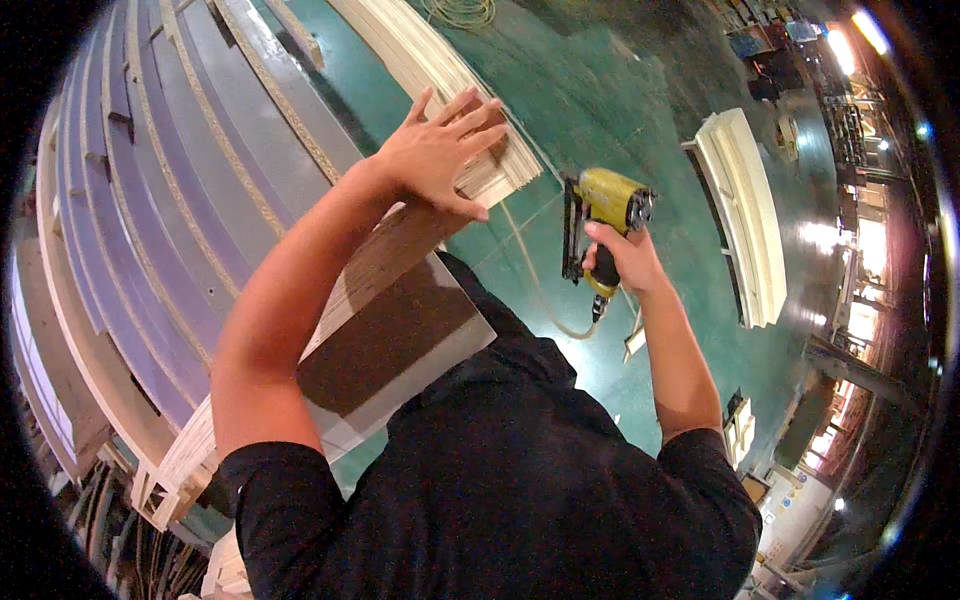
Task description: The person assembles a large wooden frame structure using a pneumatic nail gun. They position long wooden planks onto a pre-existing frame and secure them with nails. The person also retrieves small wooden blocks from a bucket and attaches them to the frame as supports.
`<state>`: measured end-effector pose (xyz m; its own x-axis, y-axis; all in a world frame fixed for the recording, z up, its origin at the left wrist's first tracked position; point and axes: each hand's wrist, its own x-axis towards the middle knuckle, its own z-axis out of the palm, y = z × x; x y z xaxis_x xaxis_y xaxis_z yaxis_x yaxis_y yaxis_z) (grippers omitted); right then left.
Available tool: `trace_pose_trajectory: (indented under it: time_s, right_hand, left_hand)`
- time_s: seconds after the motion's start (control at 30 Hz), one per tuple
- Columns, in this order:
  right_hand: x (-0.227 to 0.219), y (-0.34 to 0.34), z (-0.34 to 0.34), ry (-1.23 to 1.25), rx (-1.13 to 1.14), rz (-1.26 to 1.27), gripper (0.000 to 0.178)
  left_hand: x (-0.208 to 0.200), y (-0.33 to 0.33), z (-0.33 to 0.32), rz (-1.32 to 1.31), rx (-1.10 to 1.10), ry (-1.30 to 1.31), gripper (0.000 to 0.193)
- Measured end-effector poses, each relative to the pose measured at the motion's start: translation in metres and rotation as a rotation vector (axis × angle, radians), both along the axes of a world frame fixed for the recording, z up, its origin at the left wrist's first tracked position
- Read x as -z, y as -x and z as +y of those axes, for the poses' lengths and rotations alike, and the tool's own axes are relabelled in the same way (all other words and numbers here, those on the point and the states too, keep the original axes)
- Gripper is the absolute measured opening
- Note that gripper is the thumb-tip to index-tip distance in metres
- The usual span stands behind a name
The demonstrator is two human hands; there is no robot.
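Note:
My left hand [440, 155] lies with fingers spread on the end of a stack of long, thin wooden strips [520, 172]. Beside it, a wooden board [390, 262] slants down toward the lower left under my forearm. In my right hand [628, 258] is a yellow and black pneumatic nail gun [610, 205], held by its grip out to the right of the strips, apart from them. A pale air hose [530, 265] runs from the bottom of its handle and loops up behind the strips.
Grey panels with long wooden ribs [200, 150] fill the left side. A pale panel [400, 375] lies close to my body. On the green floor [620, 110], another stack of pale strips [745, 215] stands at the right. A coiled hose [460, 12] lies at the far end.

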<state>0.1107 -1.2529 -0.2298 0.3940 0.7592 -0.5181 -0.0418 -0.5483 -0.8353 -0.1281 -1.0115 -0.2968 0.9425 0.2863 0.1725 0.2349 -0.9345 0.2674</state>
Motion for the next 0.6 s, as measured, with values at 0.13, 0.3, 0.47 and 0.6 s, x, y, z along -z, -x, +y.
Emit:
trace_pose_trajectory:
  time_s: [0.13,0.3,0.47,0.6]
  right_hand:
    - [-0.031,0.021,0.027,-0.032,-0.243,-0.096,0.03]
    - [-0.042,0.051,0.061,0.04,-0.382,-0.186,0.026]
    - [-0.017,0.047,0.073,0.149,-0.363,-0.219,0.033]
    - [-0.02,0.053,0.078,0.164,-0.377,-0.187,0.037]
  left_hand:
    - [-0.003,-0.003,-0.004,0.064,-0.028,0.044,0.116]
    - [0.012,-0.002,0.0,-0.012,-0.016,0.114,0.115]
    - [0.018,-0.003,-0.004,-0.069,-0.017,0.201,0.112]
    - [0.02,-0.001,-0.005,-0.092,-0.034,0.211,0.111]
